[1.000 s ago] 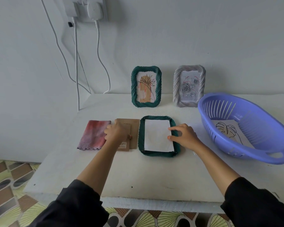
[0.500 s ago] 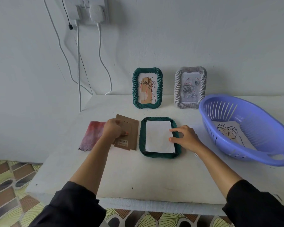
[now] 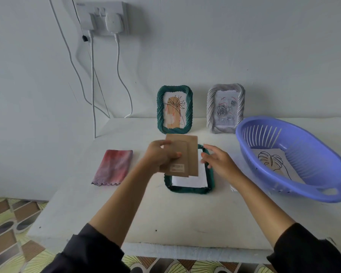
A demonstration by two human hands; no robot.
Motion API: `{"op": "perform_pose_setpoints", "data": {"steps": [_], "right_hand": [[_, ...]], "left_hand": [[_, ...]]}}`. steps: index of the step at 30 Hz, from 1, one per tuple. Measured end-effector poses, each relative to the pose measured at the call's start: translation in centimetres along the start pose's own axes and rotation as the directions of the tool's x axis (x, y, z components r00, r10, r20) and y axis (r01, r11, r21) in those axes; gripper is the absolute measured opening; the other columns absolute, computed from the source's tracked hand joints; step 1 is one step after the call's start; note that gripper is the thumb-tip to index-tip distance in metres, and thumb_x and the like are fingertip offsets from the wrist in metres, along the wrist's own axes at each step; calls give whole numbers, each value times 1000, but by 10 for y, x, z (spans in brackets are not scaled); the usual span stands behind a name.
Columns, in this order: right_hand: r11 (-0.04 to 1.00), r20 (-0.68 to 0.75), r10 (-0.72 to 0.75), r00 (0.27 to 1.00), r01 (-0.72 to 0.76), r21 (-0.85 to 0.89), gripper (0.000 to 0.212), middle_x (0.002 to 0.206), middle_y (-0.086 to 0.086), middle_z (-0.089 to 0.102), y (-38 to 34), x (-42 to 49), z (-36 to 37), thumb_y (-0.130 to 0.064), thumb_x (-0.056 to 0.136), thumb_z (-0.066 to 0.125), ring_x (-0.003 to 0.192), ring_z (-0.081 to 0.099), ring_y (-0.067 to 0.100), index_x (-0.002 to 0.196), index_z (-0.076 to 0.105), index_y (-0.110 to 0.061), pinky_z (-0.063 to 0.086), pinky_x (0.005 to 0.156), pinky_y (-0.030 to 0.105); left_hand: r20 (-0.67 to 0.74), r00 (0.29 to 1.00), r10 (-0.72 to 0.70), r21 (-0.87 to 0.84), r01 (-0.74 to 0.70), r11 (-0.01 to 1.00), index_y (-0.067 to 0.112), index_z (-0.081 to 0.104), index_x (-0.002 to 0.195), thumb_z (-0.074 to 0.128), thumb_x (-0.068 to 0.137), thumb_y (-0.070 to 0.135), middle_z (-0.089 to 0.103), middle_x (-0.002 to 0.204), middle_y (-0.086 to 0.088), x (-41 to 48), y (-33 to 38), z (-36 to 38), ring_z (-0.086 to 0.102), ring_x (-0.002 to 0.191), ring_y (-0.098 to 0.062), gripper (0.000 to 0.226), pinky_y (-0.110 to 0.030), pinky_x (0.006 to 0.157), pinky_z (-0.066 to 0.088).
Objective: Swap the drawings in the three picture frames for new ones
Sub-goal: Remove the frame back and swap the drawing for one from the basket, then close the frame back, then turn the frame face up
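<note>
Above the face-down dark green ribbed picture frame [image 3: 188,187], holding white paper, the left hand [image 3: 160,157] fingers pinch the brown cardboard backing board [image 3: 182,154] (right hand [image 3: 218,161] fingers spread beside it), which likely needs seating squarely next.

A green frame [image 3: 189,189] lies face down near the middle of the table [image 3: 165,213], white paper [image 3: 187,182] in it. A brown backing board [image 3: 187,154] is held above it. A green frame [image 3: 174,109] and grey frame [image 3: 225,108] stand along the table's back edge.
</note>
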State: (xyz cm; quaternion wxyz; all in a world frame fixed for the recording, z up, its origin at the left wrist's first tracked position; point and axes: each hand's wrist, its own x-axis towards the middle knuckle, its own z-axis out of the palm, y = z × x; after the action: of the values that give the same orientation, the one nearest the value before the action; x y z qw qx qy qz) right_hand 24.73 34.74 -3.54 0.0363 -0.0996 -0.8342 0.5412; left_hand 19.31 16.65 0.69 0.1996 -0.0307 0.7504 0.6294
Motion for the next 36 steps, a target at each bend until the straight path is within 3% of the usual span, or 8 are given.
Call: {"op": "perform_pose_setpoints", "data": {"steps": [4,7,12,16,23,28,32,36], "right_hand": [[997,17,64,998,-65,52,43,62,2,58,0,-2,1,-7,90,54,56,49,14,132,47,-6,42,65,20],[994,0,110,994,-110,15,38,61,3,56,0,-2,0,-1,88,54,49,48,9,125,55,-6,40,55,19],[990,-4,138,990,-138,-25,35,64,1,56,0,4,1,0,87,51,52,44,10,120,60,-7,37,52,21],[990,9,138,990,-138,-41,33,64,-4,57,0,7,1,0,87,49,52,43,11,116,64,-7,36,52,21],[987,7,148,989,-147,-60,31,61,0,54,-1,12,0,2,86,48,50,40,14,113,65,-4,35,54,25],[979,16,166,986,-163,-126,29,61,2,54,-3,15,-1,1,86,50,47,39,11,110,65,-1,33,52,24],[971,19,171,985,-165,-176,28,83,16,61,-2,17,0,0,86,51,37,43,1,110,63,6,33,50,22],[958,23,187,982,-177,-227,33,88,22,63,4,23,2,-3,84,51,55,42,11,113,57,12,31,55,24]], "left_hand": [[17,1000,-24,102,23,995,7,49,129,75,75,2,56,108,-12,3,-12,24,63,100,-34,61,-47,82,56],[-16,1000,-10,190,13,982,6,50,121,77,74,9,54,103,-8,9,-17,33,63,96,-30,55,-44,83,57],[-46,999,28,310,-12,951,17,46,76,79,73,17,55,96,-6,17,-20,38,60,89,-25,32,-39,85,55],[-41,998,47,363,-29,931,5,56,110,78,74,20,55,95,-6,22,-22,38,61,92,-26,45,-38,86,55],[-38,995,93,460,-66,885,2,55,118,75,77,25,53,99,-4,27,-25,39,51,87,-17,51,-24,74,43],[-12,994,111,566,-85,820,2,62,109,74,77,30,54,93,-4,28,-24,38,50,84,-17,44,-21,57,38],[4,992,130,622,-104,776,2,66,102,72,78,33,55,87,-4,30,-25,37,50,81,-17,40,-17,49,33],[30,990,140,674,-123,729,7,65,88,71,78,36,51,76,-2,32,-25,36,48,80,-17,31,-18,48,30]]}}
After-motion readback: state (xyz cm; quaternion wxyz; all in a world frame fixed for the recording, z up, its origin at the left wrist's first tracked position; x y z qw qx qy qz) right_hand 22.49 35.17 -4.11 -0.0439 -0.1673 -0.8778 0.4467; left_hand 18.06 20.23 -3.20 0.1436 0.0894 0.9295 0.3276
